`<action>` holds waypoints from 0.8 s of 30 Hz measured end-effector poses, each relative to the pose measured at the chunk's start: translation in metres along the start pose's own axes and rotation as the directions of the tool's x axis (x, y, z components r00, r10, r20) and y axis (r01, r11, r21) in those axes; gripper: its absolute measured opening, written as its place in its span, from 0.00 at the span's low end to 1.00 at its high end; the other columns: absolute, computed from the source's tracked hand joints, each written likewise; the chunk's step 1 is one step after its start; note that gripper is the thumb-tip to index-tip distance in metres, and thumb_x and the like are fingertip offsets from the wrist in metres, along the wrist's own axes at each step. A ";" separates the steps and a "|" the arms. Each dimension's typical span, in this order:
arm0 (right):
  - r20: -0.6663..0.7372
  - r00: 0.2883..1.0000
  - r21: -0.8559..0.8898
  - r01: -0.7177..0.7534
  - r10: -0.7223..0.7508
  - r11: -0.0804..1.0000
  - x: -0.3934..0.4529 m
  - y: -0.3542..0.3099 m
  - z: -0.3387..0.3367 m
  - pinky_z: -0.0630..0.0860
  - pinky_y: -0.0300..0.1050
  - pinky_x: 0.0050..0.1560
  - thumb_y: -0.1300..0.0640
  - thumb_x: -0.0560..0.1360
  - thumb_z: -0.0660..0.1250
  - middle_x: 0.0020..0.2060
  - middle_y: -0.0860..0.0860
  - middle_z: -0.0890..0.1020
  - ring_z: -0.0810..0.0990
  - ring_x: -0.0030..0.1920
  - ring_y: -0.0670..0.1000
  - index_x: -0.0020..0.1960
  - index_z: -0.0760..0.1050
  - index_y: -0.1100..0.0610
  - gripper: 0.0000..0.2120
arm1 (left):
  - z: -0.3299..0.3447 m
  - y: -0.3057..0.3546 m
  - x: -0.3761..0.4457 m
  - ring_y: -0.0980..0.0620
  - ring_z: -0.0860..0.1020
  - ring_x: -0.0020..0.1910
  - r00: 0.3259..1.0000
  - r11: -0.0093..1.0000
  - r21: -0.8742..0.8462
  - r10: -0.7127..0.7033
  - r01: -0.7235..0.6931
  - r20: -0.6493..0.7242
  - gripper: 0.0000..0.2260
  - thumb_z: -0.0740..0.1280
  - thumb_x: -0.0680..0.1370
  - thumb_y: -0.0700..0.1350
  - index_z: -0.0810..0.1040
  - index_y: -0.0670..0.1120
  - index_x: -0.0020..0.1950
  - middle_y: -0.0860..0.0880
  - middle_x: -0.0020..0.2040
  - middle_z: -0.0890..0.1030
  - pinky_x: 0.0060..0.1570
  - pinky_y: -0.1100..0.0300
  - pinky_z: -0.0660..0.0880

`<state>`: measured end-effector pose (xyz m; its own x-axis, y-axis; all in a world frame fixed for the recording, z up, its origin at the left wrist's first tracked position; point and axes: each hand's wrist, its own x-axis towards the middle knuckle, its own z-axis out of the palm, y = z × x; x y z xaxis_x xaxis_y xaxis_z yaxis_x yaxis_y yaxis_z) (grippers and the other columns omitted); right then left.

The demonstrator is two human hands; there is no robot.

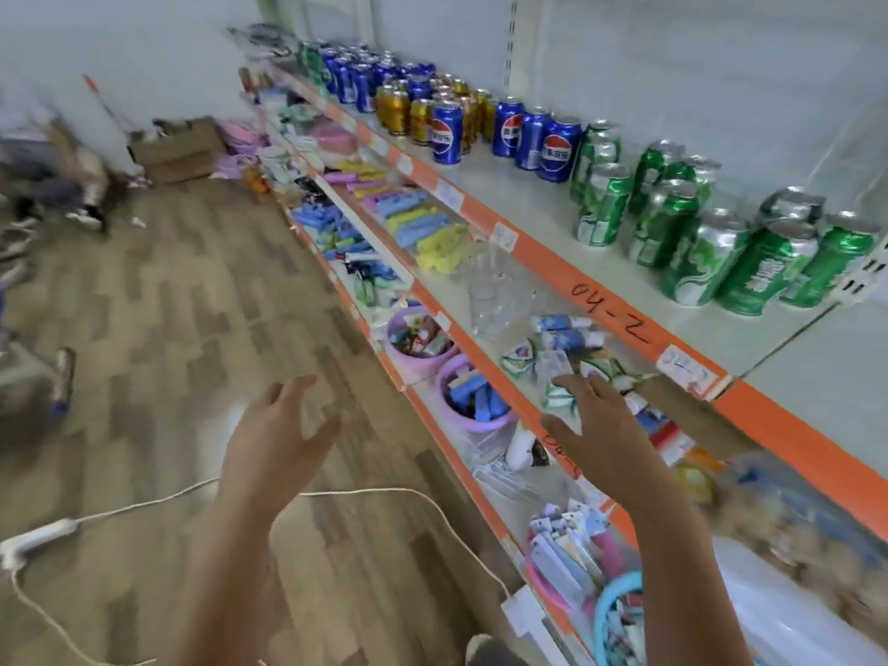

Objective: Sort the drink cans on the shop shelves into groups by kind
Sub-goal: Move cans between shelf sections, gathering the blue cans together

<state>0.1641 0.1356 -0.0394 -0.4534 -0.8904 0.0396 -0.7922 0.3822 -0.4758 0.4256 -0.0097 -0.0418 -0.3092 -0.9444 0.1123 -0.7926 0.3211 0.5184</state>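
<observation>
At the far left edge a white power strip [36, 535] lies on the wood-pattern floor [158, 319], its cord trailing toward the lower middle of the frame. Just left of centre, low in the frame, the left hand [276, 437] is raised over the floor with fingers spread and relaxed, holding nothing. Right of centre the right hand [598, 425] reaches out flat, fingers straight, above the lower shelves and touching no can. Along the top shelf [591, 266], running from upper centre to the right edge, stand blue cans [353, 79], then gold cans [394, 110], then more blue cans [557, 149], then green cans [603, 204] at the right.
</observation>
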 end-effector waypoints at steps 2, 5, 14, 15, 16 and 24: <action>0.031 0.999 0.006 0.028 -0.028 1.000 0.020 -0.010 0.005 0.66 0.47 0.59 0.53 0.78 0.62 0.62 0.55 0.69 0.68 0.63 0.56 0.68 0.65 0.57 0.21 | -0.001 -0.009 0.009 0.40 0.76 0.56 0.999 0.999 0.002 -0.032 0.032 0.000 0.24 0.72 0.72 0.50 0.72 0.47 0.66 0.43 0.58 0.76 0.54 0.49 0.72; 0.058 0.996 0.042 0.070 -0.072 0.997 0.055 -0.023 0.018 0.65 0.46 0.58 0.54 0.78 0.62 0.63 0.54 0.69 0.68 0.63 0.55 0.69 0.65 0.56 0.21 | 0.000 -0.018 0.030 0.42 0.76 0.57 0.997 0.997 0.023 -0.068 0.068 -0.024 0.24 0.71 0.73 0.51 0.72 0.47 0.66 0.44 0.60 0.75 0.54 0.50 0.72; -0.027 0.980 0.133 0.197 -0.195 0.971 0.205 -0.045 0.013 0.66 0.46 0.60 0.55 0.77 0.63 0.62 0.55 0.70 0.69 0.63 0.55 0.67 0.67 0.57 0.20 | -0.007 0.008 0.156 0.43 0.74 0.59 0.988 0.991 0.105 -0.062 0.078 -0.142 0.25 0.67 0.75 0.54 0.68 0.49 0.69 0.47 0.63 0.73 0.54 0.53 0.70; -0.034 0.978 0.129 0.210 -0.207 0.969 0.216 -0.046 0.010 0.66 0.46 0.61 0.55 0.77 0.63 0.63 0.54 0.70 0.68 0.63 0.54 0.68 0.66 0.57 0.20 | -0.007 0.015 0.170 0.43 0.74 0.59 0.986 0.992 0.107 -0.046 0.063 -0.159 0.25 0.68 0.74 0.54 0.68 0.49 0.69 0.46 0.62 0.73 0.54 0.53 0.70; -0.042 0.976 0.131 0.215 -0.211 0.968 0.226 -0.044 0.006 0.66 0.45 0.61 0.55 0.77 0.63 0.63 0.54 0.70 0.68 0.64 0.53 0.68 0.66 0.56 0.20 | -0.005 0.021 0.183 0.43 0.74 0.59 0.986 0.994 0.100 -0.023 0.040 -0.166 0.24 0.68 0.74 0.54 0.69 0.49 0.68 0.46 0.62 0.74 0.54 0.53 0.70; -0.132 0.987 0.088 0.105 -0.092 0.991 0.274 -0.007 -0.015 0.66 0.45 0.59 0.53 0.76 0.64 0.61 0.52 0.70 0.69 0.61 0.53 0.68 0.66 0.56 0.21 | 0.033 0.069 0.258 0.45 0.74 0.60 0.994 0.994 0.067 0.090 -0.086 -0.054 0.25 0.67 0.75 0.54 0.66 0.51 0.70 0.48 0.65 0.72 0.53 0.54 0.69</action>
<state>0.0393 -0.1069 -0.0116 -0.4283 -0.8814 0.1993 -0.7964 0.2639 -0.5442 0.2735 -0.2292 -0.0051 -0.3503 -0.9141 0.2043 -0.7964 0.4055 0.4488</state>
